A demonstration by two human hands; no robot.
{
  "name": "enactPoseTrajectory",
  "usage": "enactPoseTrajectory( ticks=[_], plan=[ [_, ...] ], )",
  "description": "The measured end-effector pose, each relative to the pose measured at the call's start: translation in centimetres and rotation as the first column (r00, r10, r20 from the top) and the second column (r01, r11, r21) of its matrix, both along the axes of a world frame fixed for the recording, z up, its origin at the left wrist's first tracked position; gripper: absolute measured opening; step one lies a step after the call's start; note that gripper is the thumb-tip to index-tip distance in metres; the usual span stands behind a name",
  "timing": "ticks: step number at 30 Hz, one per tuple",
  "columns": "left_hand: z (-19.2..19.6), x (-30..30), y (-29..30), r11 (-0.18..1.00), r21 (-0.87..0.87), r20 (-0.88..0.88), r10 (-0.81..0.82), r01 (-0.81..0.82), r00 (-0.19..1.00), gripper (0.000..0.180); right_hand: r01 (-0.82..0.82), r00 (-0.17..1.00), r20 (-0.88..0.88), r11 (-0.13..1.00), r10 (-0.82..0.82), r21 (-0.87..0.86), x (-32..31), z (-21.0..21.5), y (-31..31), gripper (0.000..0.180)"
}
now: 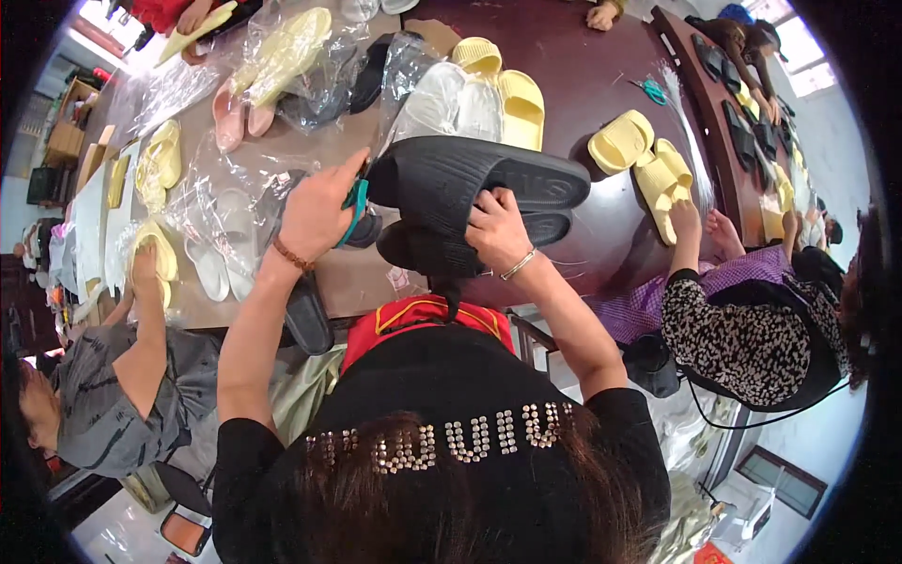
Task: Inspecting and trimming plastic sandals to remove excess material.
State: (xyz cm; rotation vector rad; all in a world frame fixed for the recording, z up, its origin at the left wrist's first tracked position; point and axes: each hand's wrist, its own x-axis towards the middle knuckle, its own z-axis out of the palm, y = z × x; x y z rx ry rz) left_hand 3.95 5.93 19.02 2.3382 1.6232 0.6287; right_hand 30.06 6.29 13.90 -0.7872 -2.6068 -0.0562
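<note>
Left hand (319, 207): back uppermost, one finger extended forward-right; remaining fingers mostly hidden.
Right hand (498, 230): fingers curled in a grip.
Forearms: left (252, 329) angled forward-right, right (573, 320) forward-left; hands apart.

White slippers (451, 103) are sitting in plastic right behind the black slippers (437, 183), blocking the way. Bagged slippers (293, 52) are crowding the left. A gap of dark red table (606, 221) is running between the black and the yellow slippers (620, 141).

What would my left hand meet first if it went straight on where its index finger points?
Probably the plastic-wrapped pair of white slippers, up and to the right of your left hand; depth is unclear, so it might pass above.
</note>
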Motion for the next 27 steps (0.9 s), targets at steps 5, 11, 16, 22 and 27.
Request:
enactPoseTrajectory(
  ticks=[5,11,16,22,27],
  plan=[
    [0.8,-0.5,0.2,0.997,-0.009,-0.155,-0.074,0.074,0.985,0.051,-0.028,0.998,0.056,0.998,0.026,0.053,0.0,-0.2,-0.2,0.008],
    [1.7,-0.4,1.4,0.937,0.246,-0.194,-0.203,0.248,0.96,0.041,-0.121,0.987,0.112,0.988,0.111,0.091,-0.4,-0.2,-0.3,0.009],
    [2.6,-0.6,2.2,0.927,-0.057,-0.257,-0.372,0.37,0.892,0.04,-0.221,0.968,0.14,0.973,0.211,0.066,-0.8,-0.9,-0.8,0.009],
    [2.0,-0.7,2.3,0.905,-0.123,-0.161,-0.423,0.407,0.892,0.04,-0.116,0.986,0.125,0.993,0.115,0.005,-0.4,-1.8,-0.9,0.008],
    [0.7,0.4,0.7,0.962,-0.026,0.083,-0.269,0.271,0.96,0.041,0.363,0.928,0.199,0.883,-0.314,-0.299,0.5,-3.7,0.2,0.01]
  ],
)
